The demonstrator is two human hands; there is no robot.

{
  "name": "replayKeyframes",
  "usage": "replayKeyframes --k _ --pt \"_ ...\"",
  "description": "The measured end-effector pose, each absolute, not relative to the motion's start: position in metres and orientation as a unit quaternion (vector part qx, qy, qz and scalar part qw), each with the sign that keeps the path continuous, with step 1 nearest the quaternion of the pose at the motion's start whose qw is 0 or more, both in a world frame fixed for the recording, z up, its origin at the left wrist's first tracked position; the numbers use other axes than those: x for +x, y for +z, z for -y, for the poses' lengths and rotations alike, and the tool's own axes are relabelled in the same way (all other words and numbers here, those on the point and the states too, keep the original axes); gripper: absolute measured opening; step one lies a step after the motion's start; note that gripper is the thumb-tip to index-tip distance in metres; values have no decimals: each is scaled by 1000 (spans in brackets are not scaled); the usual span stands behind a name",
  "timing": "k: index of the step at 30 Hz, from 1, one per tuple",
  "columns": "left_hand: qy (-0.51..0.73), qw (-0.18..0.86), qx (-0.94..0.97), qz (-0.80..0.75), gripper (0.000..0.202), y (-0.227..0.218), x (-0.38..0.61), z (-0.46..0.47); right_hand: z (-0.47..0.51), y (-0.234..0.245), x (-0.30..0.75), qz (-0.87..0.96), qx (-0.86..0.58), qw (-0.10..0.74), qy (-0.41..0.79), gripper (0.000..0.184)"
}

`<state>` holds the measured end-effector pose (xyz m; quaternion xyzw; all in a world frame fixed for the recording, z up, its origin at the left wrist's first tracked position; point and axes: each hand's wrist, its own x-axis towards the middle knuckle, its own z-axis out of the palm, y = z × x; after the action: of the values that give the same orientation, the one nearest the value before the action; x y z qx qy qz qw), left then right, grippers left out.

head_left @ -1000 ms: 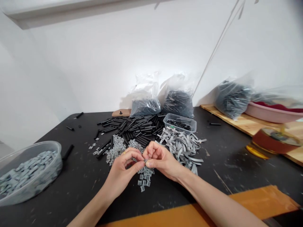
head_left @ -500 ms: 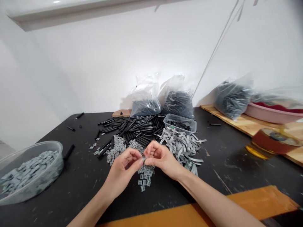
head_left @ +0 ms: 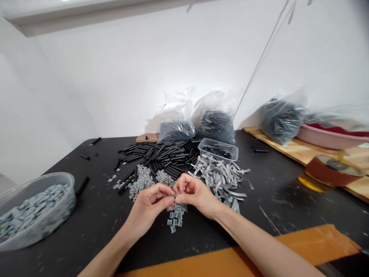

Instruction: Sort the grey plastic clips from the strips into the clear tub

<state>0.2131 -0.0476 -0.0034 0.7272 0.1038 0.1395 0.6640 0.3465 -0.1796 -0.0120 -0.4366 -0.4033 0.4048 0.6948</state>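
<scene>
My left hand and my right hand meet fingertip to fingertip above the black table. Both pinch one small grey plastic piece between thumbs and forefingers; most of it is hidden by the fingers. Directly under the hands lies a little heap of small grey clips. More grey clips lie to the left behind my left hand. A pile of grey strips lies just behind my right hand, and a spread of black rods further back.
A clear tub of grey pieces stands at the left edge. A small clear box and two plastic bags of dark parts sit at the back. A wooden board with another bag, a pink basin and a tape roll is on the right.
Both hands stay together on the small grey piece and have sunk slightly toward the table; fingers shifted a little. Nothing else moved.
</scene>
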Motion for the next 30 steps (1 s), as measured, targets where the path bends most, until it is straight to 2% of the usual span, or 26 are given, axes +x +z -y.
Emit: replayKeyframes --k 5,12,20,30 --pt "202 614 752 -130 10 -8 214 45 178 -16 347 384 -477 671 419 29" --pt "261 511 800 -174 12 -14 215 45 176 -18 351 412 -545 644 343 25" --pt "226 560 780 -164 15 -19 218 42 177 -20 353 423 -567 632 316 18" --pt "192 552 797 -151 15 -19 217 42 175 -27 350 406 -573 636 319 17"
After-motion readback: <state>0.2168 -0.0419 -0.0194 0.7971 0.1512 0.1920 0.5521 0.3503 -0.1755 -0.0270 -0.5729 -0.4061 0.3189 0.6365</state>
